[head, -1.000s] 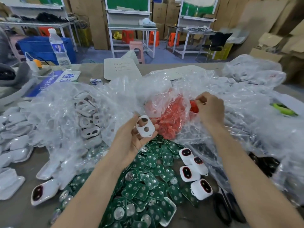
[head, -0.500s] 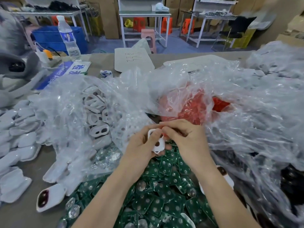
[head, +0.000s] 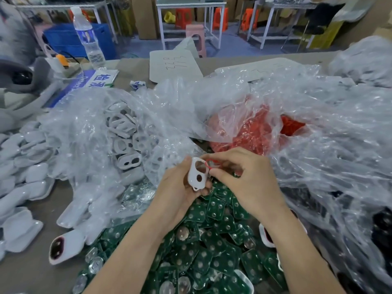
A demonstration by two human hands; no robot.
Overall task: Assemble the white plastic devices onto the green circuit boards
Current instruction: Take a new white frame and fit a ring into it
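I have the left hand [head: 180, 187] curled round a white plastic cover [head: 196, 175], held up over the heap of green circuit boards [head: 212, 251] that lies on the worktop [head: 25, 276] under both forearms. The right hand [head: 244, 179] pinches a thin red ring [head: 209, 163] between thumb and forefinger, right at the cover's upper opening.

Crumpled plastic crowds in behind the hands. A clear bag of white covers [head: 95, 128] sits to the left, and a bag of red parts [head: 250, 132] lies just beyond the fingers. Loose film [head: 328, 166] blankets the right side and blurs the dark things beneath it. White shells [head: 23, 166] are piled at the left edge, and a finished device [head: 63, 247] with a dark window lies beside the boards. My right forearm hides most of another device [head: 267, 236]. A water bottle [head: 88, 39] stands at the far edge, near a sheet of paper [head: 174, 64].
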